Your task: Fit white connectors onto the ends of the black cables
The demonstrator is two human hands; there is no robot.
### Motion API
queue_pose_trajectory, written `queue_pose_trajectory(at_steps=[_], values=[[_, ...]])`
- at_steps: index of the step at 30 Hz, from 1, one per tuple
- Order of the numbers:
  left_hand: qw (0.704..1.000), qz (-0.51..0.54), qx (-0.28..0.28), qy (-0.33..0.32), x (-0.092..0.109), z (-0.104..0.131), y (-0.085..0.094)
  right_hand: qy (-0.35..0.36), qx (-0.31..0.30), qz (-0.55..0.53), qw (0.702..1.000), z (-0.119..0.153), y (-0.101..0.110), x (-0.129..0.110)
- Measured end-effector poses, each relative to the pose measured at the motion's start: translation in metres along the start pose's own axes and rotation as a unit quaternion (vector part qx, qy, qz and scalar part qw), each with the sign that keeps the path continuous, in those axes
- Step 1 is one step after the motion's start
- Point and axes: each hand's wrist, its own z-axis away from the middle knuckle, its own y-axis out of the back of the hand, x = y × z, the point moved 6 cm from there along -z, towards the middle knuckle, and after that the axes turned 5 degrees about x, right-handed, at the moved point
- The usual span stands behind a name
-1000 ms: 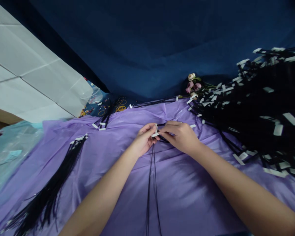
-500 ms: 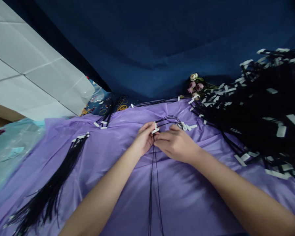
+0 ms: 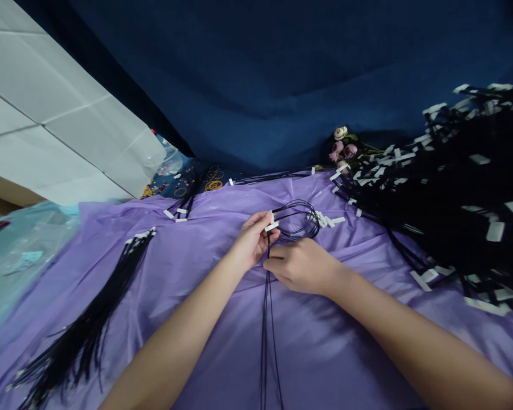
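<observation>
Only the head view to go on here. Left hand (image 3: 253,244) is pinching a white tag (image 3: 272,226) between thumb and fingers, with next to no gap, roughly mid-cloth on the purple cloth (image 3: 222,364). Right hand (image 3: 302,266) is just nearer and to the right, fingers curled in and the tips closed on the hanging cords (image 3: 264,336) below that tag. Can't tell how many strands it's actually got, since the fingers hide that bit.

The cords hang toward the near edge, and a loose cord loop (image 3: 318,229) bows out to the right of the left hand, with some loose white tags (image 3: 325,220) by its far right side.

My read: this is the drawing-down step, left hand anchoring the tag while the right runs the cords straight. Next move probably calls for keeping that left pinch firm and letting the right slide along without snagging the loop.

There's also a black cord bundle (image 3: 98,307) off to the left and a big cord pile (image 3: 436,199) on the right.
</observation>
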Motion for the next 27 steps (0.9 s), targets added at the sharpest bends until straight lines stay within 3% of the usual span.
queue_pose_trajectory(at_steps=[11,20,27], values=[[1.000,-0.011,0.008,0.002,0.001,0.000,-0.001,0.014,0.023,0.004,1.000,0.002,-0.002,0.000],[1.000,-0.008,0.008,0.001,0.000,0.000,0.000,0.019,0.039,-0.011,0.999,0.001,0.008,0.002],[1.000,-0.012,-0.001,-0.002,0.001,0.002,0.000,-0.050,0.053,-0.103,0.992,0.003,0.021,0.015]])
